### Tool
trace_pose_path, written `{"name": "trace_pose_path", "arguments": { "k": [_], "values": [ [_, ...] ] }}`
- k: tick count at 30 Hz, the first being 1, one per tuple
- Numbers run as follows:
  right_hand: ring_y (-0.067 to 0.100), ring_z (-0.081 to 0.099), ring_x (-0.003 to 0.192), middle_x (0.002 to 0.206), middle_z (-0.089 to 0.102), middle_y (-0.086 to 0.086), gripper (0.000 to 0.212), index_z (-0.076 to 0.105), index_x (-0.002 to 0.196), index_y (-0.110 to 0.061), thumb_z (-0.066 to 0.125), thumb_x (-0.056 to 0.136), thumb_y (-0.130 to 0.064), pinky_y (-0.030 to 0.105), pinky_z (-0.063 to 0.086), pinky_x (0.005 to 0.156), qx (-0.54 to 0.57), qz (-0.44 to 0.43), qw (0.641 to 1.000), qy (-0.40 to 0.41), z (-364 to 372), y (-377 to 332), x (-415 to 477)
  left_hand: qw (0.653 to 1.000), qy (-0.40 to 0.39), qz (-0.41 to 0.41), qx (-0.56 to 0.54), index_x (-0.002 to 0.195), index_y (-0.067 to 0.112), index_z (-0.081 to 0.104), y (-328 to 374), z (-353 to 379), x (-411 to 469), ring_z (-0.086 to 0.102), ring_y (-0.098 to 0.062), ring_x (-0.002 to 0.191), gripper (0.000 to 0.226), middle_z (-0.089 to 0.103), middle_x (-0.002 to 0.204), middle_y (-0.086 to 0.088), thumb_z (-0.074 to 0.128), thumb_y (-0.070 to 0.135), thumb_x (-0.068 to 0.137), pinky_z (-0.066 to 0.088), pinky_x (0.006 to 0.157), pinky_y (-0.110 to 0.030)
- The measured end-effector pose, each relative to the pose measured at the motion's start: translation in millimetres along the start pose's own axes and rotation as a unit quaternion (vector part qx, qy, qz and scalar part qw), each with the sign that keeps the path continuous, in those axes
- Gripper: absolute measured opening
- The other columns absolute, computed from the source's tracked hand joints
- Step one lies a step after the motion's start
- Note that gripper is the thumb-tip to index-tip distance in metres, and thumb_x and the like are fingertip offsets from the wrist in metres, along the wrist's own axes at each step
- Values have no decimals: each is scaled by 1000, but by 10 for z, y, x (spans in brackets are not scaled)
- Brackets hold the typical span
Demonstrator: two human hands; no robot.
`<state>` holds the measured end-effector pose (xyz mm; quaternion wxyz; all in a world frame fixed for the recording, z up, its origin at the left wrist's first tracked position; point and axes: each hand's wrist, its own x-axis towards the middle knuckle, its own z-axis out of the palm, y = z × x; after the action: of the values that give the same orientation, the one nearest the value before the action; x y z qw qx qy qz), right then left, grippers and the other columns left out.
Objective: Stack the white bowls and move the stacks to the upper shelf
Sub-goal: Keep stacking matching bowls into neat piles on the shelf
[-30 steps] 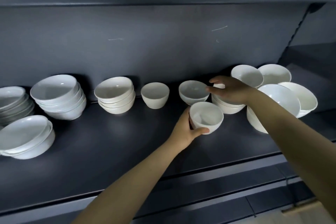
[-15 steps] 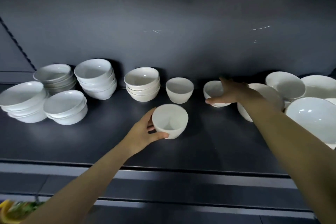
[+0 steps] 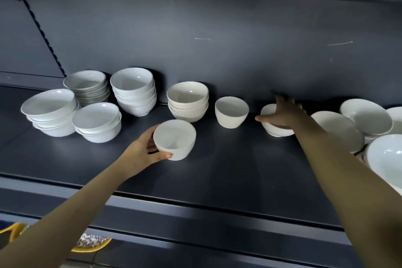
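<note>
My left hand (image 3: pixel 145 153) grips a small white bowl (image 3: pixel 174 139) by its near side, low over the dark shelf (image 3: pixel 217 169). Behind it stands a stack of cream bowls (image 3: pixel 188 100), and to the right of that a single cream bowl (image 3: pixel 231 111). My right hand (image 3: pixel 281 113) lies over another small white bowl (image 3: pixel 277 129) further right, fingers spread across its rim; whether it grips the bowl I cannot tell. Most of that bowl is hidden by the hand.
Stacks of white bowls (image 3: pixel 133 90) and wider ones (image 3: pixel 51 112) (image 3: pixel 97 122) fill the shelf's left, with a greyish stack (image 3: pixel 88 86) behind. Large white bowls (image 3: pixel 339 132) (image 3: pixel 367 116) (image 3: pixel 387 161) crowd the right. A yellow object (image 3: pixel 91 243) lies below.
My view has swung left, so the bowls sit further right in frame. My left hand still holds the small bowl, near the cream stack. My right hand has settled over the small bowl at the back.
</note>
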<state>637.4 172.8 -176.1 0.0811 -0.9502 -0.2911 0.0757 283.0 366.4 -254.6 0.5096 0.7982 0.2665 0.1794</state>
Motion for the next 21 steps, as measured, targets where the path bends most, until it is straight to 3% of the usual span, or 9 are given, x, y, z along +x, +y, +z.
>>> {"name": "trace_pose_path", "arguments": {
  "k": [4, 11, 15, 19, 21],
  "values": [
    [41, 23, 144, 160, 21, 15, 115, 14, 155, -16, 65, 70, -74, 47, 24, 115, 4, 39, 999, -36, 29, 2, 51, 1000, -20, -3, 9, 138, 39, 36, -33, -104, 65, 59, 2, 114, 84, 56, 130, 20, 83, 16, 73, 47, 96, -17],
    [39, 14, 146, 161, 12, 6, 123, 9, 155, -33, 79, 59, -66, 48, 24, 113, -28, 12, 994, -101, 21, -145, -108, 999, -38, -2, 14, 143, 37, 36, -75, -195, 218, 60, 2, 111, 85, 58, 126, 21, 82, 13, 75, 50, 90, -17],
    [39, 20, 141, 155, 22, 6, 112, 23, 150, -38, 82, 57, -62, 45, 30, 108, 21, 2, 997, -73, 62, -306, -347, 998, -48, 7, 45, 140, 43, 35, -98, -277, 282, 56, 2, 112, 86, 55, 126, 25, 84, 22, 73, 43, 90, -13],
    [32, 34, 134, 145, 39, 0, 113, 30, 139, -50, 73, 38, -77, 42, 37, 105, 52, -23, 997, -50, -181, -561, -591, 996, -75, 22, 46, 134, 50, 32, -127, -360, 333, 47, 12, 115, 91, 48, 125, 34, 83, 48, 58, 34, 99, -18],
    [31, 36, 132, 141, 41, 0, 109, 30, 139, -48, 76, 44, -74, 38, 36, 101, 59, -46, 997, -28, -381, -778, -723, 996, -76, 31, 42, 138, 46, 32, -152, -354, 336, 47, 9, 117, 90, 46, 125, 35, 85, 39, 66, 34, 101, -20]
  ]
}}
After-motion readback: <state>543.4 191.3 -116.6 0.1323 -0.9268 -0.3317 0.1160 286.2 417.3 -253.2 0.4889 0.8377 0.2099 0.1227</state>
